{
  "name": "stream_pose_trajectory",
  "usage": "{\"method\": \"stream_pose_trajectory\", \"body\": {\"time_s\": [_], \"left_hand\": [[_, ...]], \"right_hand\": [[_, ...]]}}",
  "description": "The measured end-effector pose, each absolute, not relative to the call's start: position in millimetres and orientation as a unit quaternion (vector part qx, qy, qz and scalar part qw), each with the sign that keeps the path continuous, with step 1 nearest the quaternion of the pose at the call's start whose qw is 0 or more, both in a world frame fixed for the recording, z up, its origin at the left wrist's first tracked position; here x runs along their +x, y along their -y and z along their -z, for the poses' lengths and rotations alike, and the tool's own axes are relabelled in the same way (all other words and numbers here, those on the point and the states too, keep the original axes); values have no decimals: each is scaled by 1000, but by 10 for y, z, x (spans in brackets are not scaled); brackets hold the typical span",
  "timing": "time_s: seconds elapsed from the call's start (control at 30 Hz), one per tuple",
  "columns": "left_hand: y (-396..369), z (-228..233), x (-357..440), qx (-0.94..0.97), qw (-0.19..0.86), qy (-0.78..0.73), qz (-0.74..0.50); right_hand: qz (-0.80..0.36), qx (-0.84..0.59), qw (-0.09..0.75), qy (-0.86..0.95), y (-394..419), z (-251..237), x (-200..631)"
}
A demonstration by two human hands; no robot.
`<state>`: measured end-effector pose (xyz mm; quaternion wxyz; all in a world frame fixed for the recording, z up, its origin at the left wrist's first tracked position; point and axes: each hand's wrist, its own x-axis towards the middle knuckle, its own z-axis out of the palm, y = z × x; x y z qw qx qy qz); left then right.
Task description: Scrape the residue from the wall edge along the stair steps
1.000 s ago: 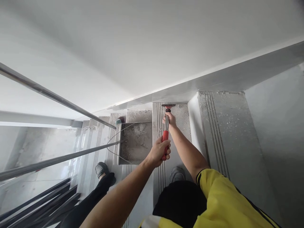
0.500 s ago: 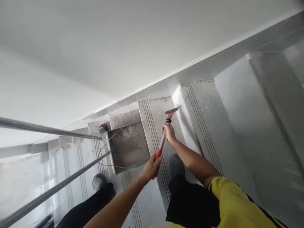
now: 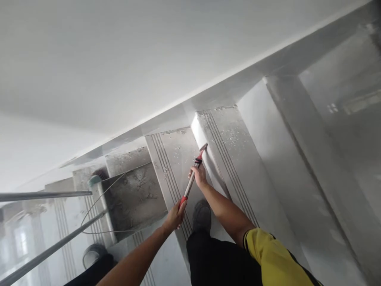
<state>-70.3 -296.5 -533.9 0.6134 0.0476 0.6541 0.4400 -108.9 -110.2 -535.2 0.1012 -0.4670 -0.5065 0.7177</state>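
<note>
Scraper [image 3: 191,183] slants over tread [image 3: 177,147], long axis running, I note, from left grip [image 3: 175,217], wrapped round its red end [image 3: 183,200], to right grip [image 3: 199,176], also wrapped, nearer the blade [image 3: 204,147] by riser [image 3: 199,132].

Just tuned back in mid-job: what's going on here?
A person's bare left hand holds the red grip of a long, silver-shafted scraper; the bare right hand holds it nearer the flat blade. That blade is at a pale step riser; contact is unclear. White crumbs dot the grey grooved steps, and a dirty, grey rectangular pan lies to the left.
</note>
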Motion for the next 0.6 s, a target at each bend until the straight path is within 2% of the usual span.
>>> {"method": "stream_pose_trajectory", "body": {"time_s": [0.2, 0.43, 0.6], "left_hand": [[3143, 5608, -1192, 75, 620, -679, -386], [2844, 5372, -875, -6, 697, -609, -378], [2541, 5355, -1481, 0, 670, -661, -339]], "right_hand": [[-722, -439, 107, 524, 1118, 5479, -1400], [-652, -495, 99, 566, 1063, 5587, -1195], [-660, -463, 126, 578, 837, 5694, -1863]]}}
